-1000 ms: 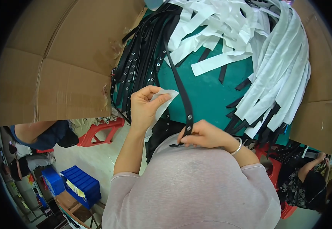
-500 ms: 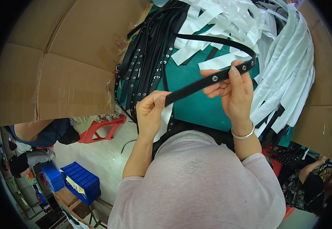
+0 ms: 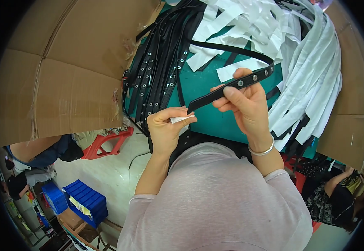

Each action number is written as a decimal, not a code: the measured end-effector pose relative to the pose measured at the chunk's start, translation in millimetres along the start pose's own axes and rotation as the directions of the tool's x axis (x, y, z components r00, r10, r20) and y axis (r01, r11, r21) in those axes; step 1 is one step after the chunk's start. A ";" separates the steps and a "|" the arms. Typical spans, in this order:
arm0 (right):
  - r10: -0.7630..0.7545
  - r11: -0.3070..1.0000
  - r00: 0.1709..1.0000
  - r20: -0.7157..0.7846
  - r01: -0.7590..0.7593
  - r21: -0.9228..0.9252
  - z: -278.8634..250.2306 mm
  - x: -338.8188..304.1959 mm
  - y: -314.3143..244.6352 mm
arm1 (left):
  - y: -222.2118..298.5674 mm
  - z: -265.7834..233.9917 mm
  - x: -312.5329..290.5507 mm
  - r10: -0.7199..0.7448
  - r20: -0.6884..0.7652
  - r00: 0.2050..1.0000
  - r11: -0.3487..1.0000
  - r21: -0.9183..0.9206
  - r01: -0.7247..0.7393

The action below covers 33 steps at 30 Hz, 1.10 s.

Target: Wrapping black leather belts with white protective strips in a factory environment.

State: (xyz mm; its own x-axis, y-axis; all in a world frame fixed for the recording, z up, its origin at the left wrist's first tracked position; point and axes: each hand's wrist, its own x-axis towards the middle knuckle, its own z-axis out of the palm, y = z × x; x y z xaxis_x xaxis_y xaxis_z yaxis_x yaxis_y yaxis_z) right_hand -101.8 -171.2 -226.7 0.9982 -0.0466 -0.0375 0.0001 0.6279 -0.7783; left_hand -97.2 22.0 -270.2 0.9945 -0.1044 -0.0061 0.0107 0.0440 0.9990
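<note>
Head fisheye, looking steeply down, close overhead.

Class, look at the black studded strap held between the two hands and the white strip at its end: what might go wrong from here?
1. The left hand pinches the white strip only at the black strap's tip; it may slip off or crease.
2. The strap's far end trails into the pile of white strips; pulling could snag or drag them.
3. The right hand holds lightly; the strap may twist.

pale pink short-sleeved top (image 3: pixel 215 201), silver bangle (image 3: pixel 262 149) on right wrist
</note>
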 end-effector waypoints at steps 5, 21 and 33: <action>-0.031 0.963 0.999 0.011 0.033 -0.266 0.4 -3.8 2.6 | 7.1 -0.5 0.8 0.009 0.006 1.000 0.999 0.034 -0.010; -0.025 0.821 0.994 0.110 0.083 -0.565 3.3 -3.5 0.5 | 6.4 -7.0 0.7 -0.157 0.202 0.967 0.987 -0.008 0.162; 0.033 0.907 0.994 0.100 0.012 -0.421 -17.2 11.0 24.5 | 10.2 -5.1 15.7 -0.259 0.443 0.858 0.963 0.055 0.262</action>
State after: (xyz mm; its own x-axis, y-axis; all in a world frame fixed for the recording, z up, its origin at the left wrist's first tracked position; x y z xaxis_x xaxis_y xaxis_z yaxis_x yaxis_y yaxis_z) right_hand -91.9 -169.7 -256.9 0.9987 0.0518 -0.0007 -0.0133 0.2421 -0.9702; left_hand -81.0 25.9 -260.3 0.8047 -0.5413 -0.2439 0.2652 -0.0398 0.9634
